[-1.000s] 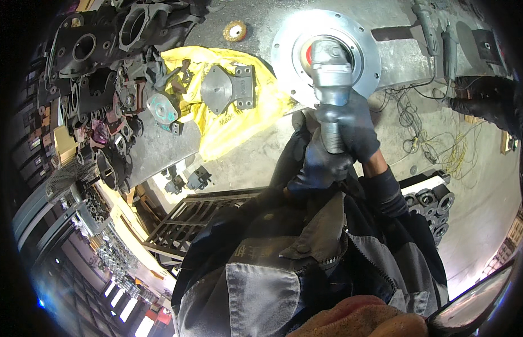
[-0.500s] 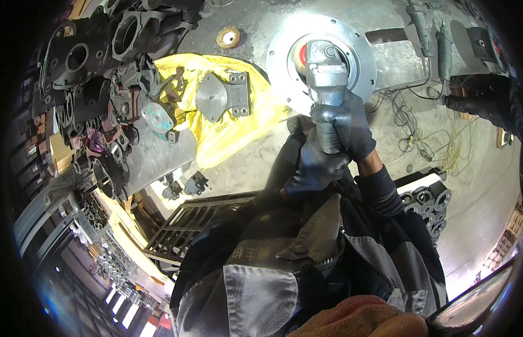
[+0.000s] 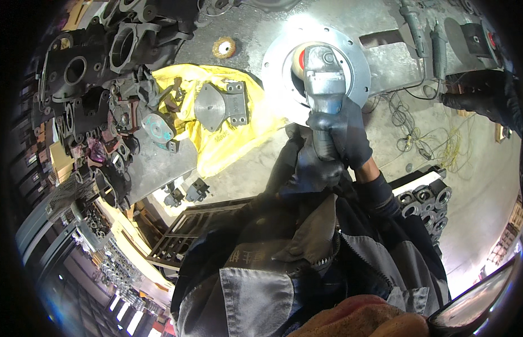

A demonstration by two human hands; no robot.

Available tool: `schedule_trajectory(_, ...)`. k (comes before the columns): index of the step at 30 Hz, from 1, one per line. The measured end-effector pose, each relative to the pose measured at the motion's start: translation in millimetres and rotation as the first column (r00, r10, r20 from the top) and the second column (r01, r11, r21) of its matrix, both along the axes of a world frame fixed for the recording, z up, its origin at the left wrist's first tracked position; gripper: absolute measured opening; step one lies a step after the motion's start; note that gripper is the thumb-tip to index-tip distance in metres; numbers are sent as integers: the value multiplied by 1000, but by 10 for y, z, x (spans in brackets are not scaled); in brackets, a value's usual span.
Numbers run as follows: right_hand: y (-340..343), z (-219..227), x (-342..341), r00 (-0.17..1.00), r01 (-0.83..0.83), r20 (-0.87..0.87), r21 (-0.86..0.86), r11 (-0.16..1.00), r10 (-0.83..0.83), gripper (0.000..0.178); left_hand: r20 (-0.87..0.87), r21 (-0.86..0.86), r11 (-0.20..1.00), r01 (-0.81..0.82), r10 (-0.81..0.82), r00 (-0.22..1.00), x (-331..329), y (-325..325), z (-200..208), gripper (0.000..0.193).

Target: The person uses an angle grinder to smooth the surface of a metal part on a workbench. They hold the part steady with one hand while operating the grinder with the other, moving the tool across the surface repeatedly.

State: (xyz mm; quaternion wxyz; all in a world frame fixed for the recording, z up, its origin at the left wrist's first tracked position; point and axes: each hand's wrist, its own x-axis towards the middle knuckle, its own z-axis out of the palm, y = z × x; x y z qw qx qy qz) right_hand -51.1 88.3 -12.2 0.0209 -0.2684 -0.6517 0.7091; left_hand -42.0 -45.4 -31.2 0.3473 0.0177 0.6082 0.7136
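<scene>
In both dark-gloved hands I hold a grey angle grinder [image 3: 324, 84]. My right hand [image 3: 348, 132] is wrapped round the body just behind the head. My left hand [image 3: 316, 168] grips the rear end, closer to my chest. The grinder's head lies over the opening of a round pale metal flange [image 3: 360, 70] with bolt holes round its rim. A bit of a red and cream disc [image 3: 298, 60] shows at the head's left side; the rest is hidden under the tool. Whether the disc touches the flange I cannot tell.
A yellow sack [image 3: 216, 154] under a dark metal bracket [image 3: 210, 106] lies left of the flange. A round wire brush [image 3: 224, 48] sits beyond it. Dark castings [image 3: 76, 70] crowd the left. Two corded tools [image 3: 438, 50] lie at right, above tangled cables [image 3: 405, 121]. Another person's dark-clothed arm [image 3: 475, 101] shows there.
The whole view has shifted a little, so the bench things sit slightly lower and to the left. Both hands keep their grip, and the grinder stays over the flange opening.
</scene>
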Motion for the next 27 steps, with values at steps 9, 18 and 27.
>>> schedule_trajectory(9,-97,-132,65,980,-153,-105,156,976,170,29,-350,-249,968,25,-114,930,218,-124,-101,23)
schedule_trajectory(18,26,-283,83,956,-155,-150,470,869,251,35,-366,-198,976,86,-155,918,227,-208,-154,29)
schedule_trajectory(27,12,-199,89,988,89,-126,-30,996,-93,38,-663,-321,900,296,-437,608,-284,25,320,32)
